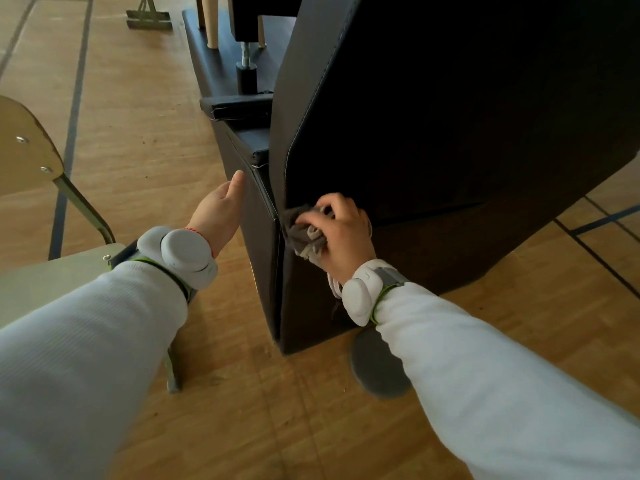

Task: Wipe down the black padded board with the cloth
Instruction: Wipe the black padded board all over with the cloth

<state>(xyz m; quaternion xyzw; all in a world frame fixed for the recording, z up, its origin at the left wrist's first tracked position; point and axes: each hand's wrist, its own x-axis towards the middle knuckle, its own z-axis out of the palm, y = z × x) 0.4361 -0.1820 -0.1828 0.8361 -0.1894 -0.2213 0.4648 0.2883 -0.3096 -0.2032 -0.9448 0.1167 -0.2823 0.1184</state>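
The right hand (341, 233) gripped the bunched grey cloth (302, 230) against the black padded board (450, 116), fingers (329, 204) curled; the left hand (221, 206) rested open-fingered beside the black box (256, 230).

Right hand (341, 233) gripping grey cloth (302, 230) against black padded board (450, 109), left hand (221, 206) extended beside it

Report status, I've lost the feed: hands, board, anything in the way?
Right hand grips cloth at lower left edge of black padded board. Left hand open, beside black box. Chair at left, clear of board.
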